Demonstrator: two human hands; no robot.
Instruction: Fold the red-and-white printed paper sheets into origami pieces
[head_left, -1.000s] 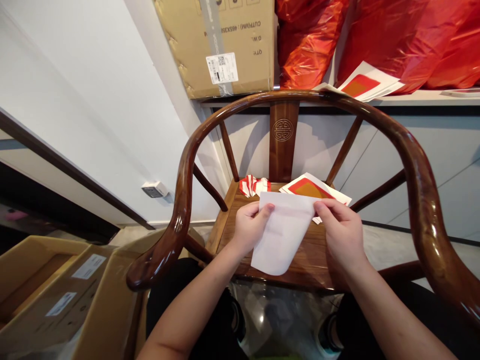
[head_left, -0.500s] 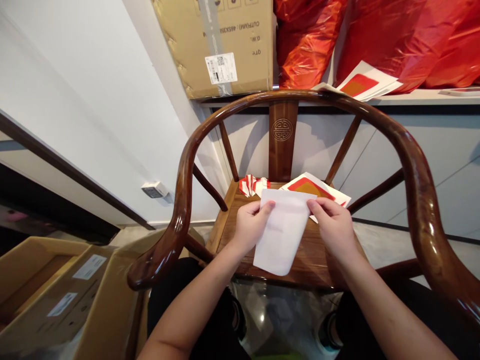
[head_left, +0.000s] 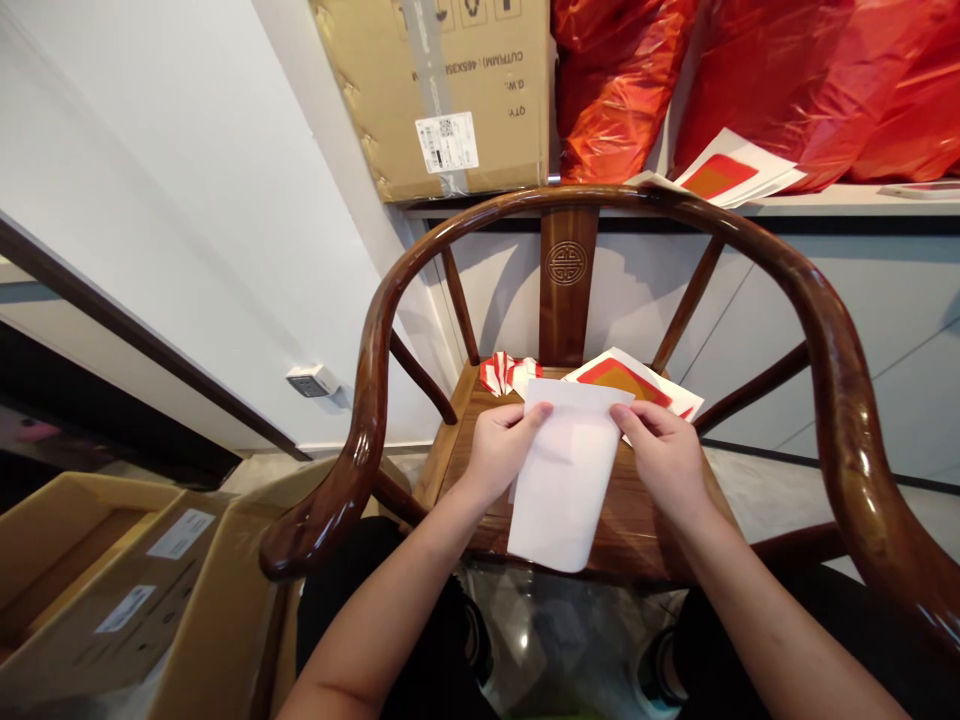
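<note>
Between my hands hangs a white sheet of paper (head_left: 562,490), held over the seat of a dark wooden chair (head_left: 480,440). My left hand (head_left: 504,450) pinches its upper left edge, thumb on top. At the upper right corner, my right hand (head_left: 664,450) grips it between thumb and fingers. The side facing away from me is hidden. Behind the sheet, several white sheets with red and gold print (head_left: 626,380) lie on the seat, partly covered by my right hand. A folded red-and-white striped paper piece (head_left: 504,373) rests at the seat's back left.
The chair's curved armrest (head_left: 832,330) rings the work area. On the ledge behind stand a taped cardboard box (head_left: 450,90), red plastic bags (head_left: 787,80) and more printed sheets (head_left: 727,175). Open cardboard boxes (head_left: 127,580) sit at the lower left, beside a white wall (head_left: 187,200).
The sheet's lower end has swung down and slightly toward me, so more of its length shows. My right hand has shifted slightly left; both hands keep their hold.
</note>
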